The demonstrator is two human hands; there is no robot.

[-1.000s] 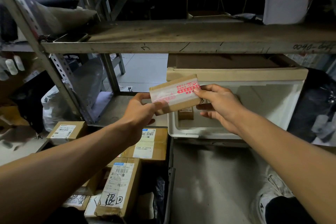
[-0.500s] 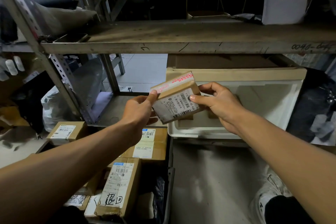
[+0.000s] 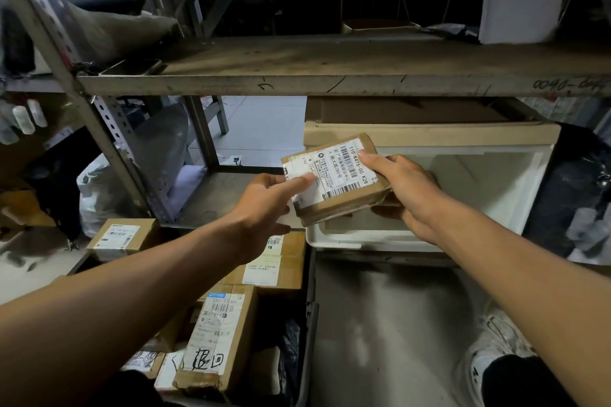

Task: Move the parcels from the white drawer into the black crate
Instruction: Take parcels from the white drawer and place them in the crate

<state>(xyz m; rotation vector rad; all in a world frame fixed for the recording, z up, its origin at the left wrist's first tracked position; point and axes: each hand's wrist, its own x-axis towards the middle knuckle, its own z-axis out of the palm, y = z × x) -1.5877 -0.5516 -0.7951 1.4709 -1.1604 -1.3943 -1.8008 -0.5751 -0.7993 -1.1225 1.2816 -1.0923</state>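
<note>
Slippage is the risk: the parcel (image 3: 334, 180) hangs above the white drawer (image 3: 463, 195), pinched at its ends by the left hand (image 3: 264, 200) and right hand (image 3: 401, 190), and could fall short of the black crate (image 3: 309, 314). Its label reads "110 K476-00 K28"; a crated box (image 3: 218, 337) bears handwritten "退回".

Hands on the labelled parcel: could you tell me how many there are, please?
2: the left hand pinches the left end of the parcel; the right hand grips its right end, over the white drawer.
</note>
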